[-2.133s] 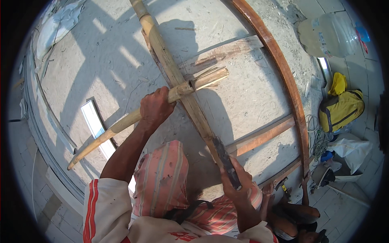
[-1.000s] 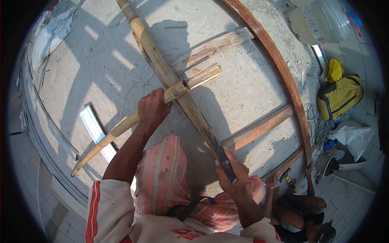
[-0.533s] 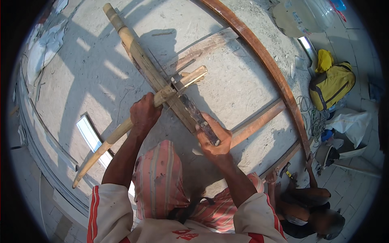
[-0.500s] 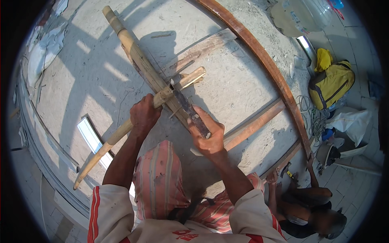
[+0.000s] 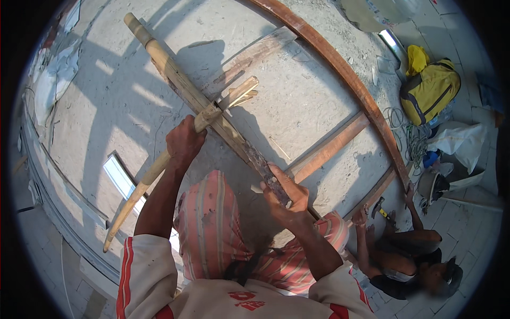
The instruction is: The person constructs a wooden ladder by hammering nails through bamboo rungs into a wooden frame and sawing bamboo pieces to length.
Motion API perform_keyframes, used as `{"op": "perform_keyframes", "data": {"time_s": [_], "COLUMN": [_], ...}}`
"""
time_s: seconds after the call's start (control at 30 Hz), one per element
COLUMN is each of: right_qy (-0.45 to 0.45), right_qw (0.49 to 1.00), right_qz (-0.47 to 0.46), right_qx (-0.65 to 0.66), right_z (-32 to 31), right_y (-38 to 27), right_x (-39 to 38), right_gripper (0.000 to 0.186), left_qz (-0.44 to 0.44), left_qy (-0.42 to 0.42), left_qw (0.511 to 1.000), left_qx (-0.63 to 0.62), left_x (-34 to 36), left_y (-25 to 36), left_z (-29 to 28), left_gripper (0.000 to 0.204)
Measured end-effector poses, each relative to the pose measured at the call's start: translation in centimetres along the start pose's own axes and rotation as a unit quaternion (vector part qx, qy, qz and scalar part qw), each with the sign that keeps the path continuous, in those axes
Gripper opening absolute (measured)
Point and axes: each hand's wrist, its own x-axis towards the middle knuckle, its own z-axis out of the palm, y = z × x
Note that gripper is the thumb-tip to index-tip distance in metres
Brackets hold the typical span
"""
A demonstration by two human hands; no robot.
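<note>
My left hand point(image 5: 185, 141) is closed round a bamboo pole point(image 5: 151, 173), just behind a dark cut in it. This pole rests across a thicker bamboo pole point(image 5: 175, 74) on the ground. Past the cut, its far end point(image 5: 244, 90) shows split, splintered edges. My right hand point(image 5: 287, 202) grips a dark, rough, narrow tool point(image 5: 265, 167) that looks like a machete; its exact kind is hard to make out. The tool's tip is apart from the cut and lies over the thicker pole, toward my knees.
A long reddish-brown beam point(image 5: 340, 66) curves along the right, with planks point(image 5: 334, 146) joined to it. A co-worker point(image 5: 409, 255) crouches at lower right beside a hammer point(image 5: 380, 208). Yellow bag point(image 5: 433, 93), coiled cord point(image 5: 416, 146) and white sack point(image 5: 459, 141) lie beyond the beam.
My right hand has drawn the dark tool back from the cut, toward my body and to the right. My left hand keeps its hold on the pole. The view has shifted slightly.
</note>
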Motion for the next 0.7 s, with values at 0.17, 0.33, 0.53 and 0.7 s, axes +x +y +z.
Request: {"op": "perform_keyframes", "data": {"time_s": [0.17, 0.33, 0.53, 0.7], "right_qy": [-0.013, 0.017, -0.034, 0.008], "right_qw": [0.998, 0.997, 0.999, 1.0], "right_qz": [-0.015, 0.067, 0.023, -0.009], "right_qx": [-0.063, 0.037, -0.032, -0.007], "right_z": [-2.7, -0.5, -0.3, 0.0], "right_y": [-1.0, -1.2, -1.3, 0.3], "right_x": [-2.9, 1.5, -1.9, 2.8], "right_gripper": [0.044, 0.041, 0.042, 0.044], "left_qz": [0.023, -0.006, -0.01, 0.021], "left_qy": [0.028, 0.024, -0.016, 0.002], "left_qw": [0.999, 1.0, 1.0, 0.999], "left_qx": [-0.006, -0.014, -0.02, -0.043], "left_x": [0.5, 1.0, 0.0, 0.1], "left_y": [1.0, -0.4, -0.6, -0.4], "left_z": [-0.7, -1.1, -0.6, -0.1], "left_gripper": [0.03, 0.03, 0.029, 0.029]}}
